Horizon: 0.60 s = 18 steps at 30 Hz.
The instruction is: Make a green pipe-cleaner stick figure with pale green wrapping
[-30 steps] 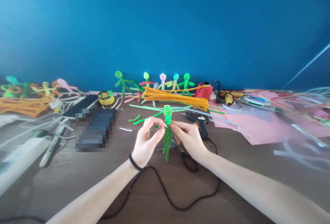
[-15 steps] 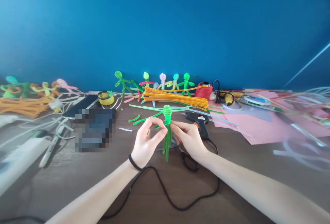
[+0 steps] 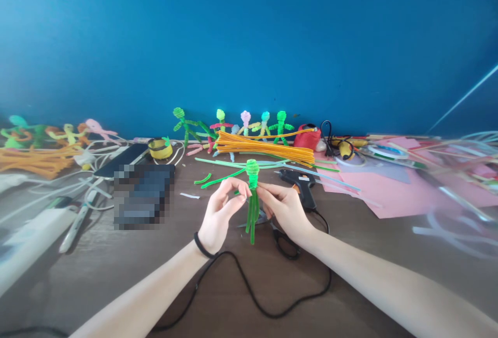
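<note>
A green pipe-cleaner figure [image 3: 252,167] hangs upright in front of me, with a coiled light-green head and several darker green stems dangling below. My right hand [image 3: 286,205] pinches it at the neck from the right side. Close against the neck on the left, my left hand [image 3: 223,213] has thumb and forefinger brought together in a pinch; whatever is between the tips is hidden. A black band [image 3: 204,245] circles the left wrist. Below the right hand lie scissors [image 3: 287,244] with black handles, partly covered by it.
Behind the hands lie a bundle of orange pipe cleaners [image 3: 264,148] and a black glue gun [image 3: 305,185], its cord [image 3: 249,288] looping in front. Finished figures [image 3: 281,122] lean on the blue wall. Phones [image 3: 143,192] lie left, pink paper [image 3: 383,192] right.
The left thumb and forefinger have shifted slightly up and left beside the figure's neck. The right hand and the figure have hardly moved.
</note>
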### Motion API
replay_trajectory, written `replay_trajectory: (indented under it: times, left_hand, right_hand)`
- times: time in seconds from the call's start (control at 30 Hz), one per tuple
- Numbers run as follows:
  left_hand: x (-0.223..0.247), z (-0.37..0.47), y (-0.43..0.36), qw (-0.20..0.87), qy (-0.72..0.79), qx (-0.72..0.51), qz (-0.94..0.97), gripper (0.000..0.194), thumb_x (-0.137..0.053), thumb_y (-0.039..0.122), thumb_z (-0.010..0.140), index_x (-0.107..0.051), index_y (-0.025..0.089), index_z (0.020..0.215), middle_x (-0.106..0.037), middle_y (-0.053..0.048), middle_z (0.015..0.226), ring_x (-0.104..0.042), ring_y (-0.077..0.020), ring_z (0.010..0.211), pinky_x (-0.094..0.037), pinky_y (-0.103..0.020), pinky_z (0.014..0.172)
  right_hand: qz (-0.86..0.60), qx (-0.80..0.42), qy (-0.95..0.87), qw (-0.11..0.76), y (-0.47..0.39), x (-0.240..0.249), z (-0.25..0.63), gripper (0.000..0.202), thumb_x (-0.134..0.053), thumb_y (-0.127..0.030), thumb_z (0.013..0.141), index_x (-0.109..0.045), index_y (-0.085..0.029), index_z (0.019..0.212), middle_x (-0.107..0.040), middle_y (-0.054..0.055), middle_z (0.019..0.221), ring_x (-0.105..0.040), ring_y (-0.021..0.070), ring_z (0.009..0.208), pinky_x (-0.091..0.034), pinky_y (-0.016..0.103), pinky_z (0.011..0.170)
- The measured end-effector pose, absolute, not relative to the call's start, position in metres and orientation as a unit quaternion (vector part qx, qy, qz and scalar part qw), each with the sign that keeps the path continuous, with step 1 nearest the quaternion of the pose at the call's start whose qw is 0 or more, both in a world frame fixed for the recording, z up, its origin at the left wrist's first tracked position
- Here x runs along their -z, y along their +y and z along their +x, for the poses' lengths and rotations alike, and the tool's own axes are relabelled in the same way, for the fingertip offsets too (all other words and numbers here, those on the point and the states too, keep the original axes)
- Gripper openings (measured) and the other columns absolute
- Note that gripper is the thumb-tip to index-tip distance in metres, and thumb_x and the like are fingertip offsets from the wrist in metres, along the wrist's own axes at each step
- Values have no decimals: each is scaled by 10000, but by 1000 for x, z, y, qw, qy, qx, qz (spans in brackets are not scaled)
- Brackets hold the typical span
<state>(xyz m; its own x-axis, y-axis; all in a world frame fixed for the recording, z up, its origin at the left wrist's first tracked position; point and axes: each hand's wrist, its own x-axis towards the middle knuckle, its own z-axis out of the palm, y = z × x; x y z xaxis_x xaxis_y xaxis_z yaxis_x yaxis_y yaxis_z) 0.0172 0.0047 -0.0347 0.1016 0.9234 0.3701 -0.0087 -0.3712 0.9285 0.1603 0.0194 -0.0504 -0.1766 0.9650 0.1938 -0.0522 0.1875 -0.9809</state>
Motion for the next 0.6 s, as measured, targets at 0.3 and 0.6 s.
replay_trajectory:
  times: [0.3, 0.6]
  left_hand:
    - [27, 15, 11, 487, 368, -541, 579, 64, -619, 257, 691, -612, 194, 695, -570, -45, 838, -509, -187, 850, -392, -294, 752]
    - [27, 16, 12, 527, 372, -534, 547, 128, -673, 278, 632, -605, 175, 598, -544, -59, 902, -501, -198, 888, -403, -283, 712]
  right_hand:
    - [-386, -512, -570, 513, 20, 53, 160, 334, -511, -330, 776, -657, -123, 994, -351, -65, 414, -317, 50, 384, -286, 197, 392]
    - [-388, -510, -571, 513, 20, 54, 161, 325, -521, -337, 769, -668, -133, 976, -361, -61, 415, -321, 50, 382, -291, 196, 387]
